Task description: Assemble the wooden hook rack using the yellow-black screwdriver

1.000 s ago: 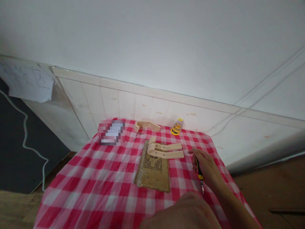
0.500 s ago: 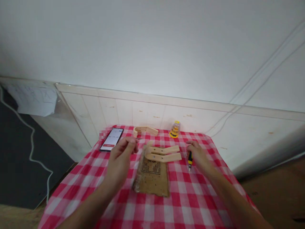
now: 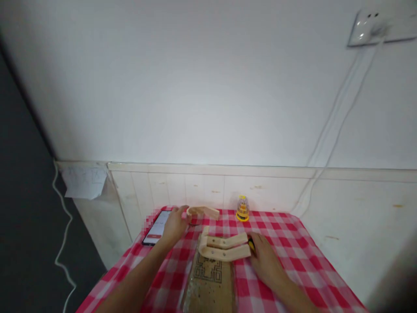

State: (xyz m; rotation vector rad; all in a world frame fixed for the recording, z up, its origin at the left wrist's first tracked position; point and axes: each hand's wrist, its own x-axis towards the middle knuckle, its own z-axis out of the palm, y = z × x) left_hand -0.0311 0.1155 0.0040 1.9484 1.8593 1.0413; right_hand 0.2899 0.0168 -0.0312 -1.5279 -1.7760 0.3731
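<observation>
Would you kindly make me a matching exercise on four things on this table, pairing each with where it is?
1. phone
2. yellow-based case
3. patterned board
4. yellow-marked tool

A. under the two-armed wooden piece
B. in the right hand
C. next to the left hand, at the table's left side
D. upright, close to the wall

Pairs: 1-C; 2-D; 3-A; 4-B

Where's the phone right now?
Head view, left side: the phone lies on the checked cloth, next to the left hand, which hides part of its right edge.
</observation>
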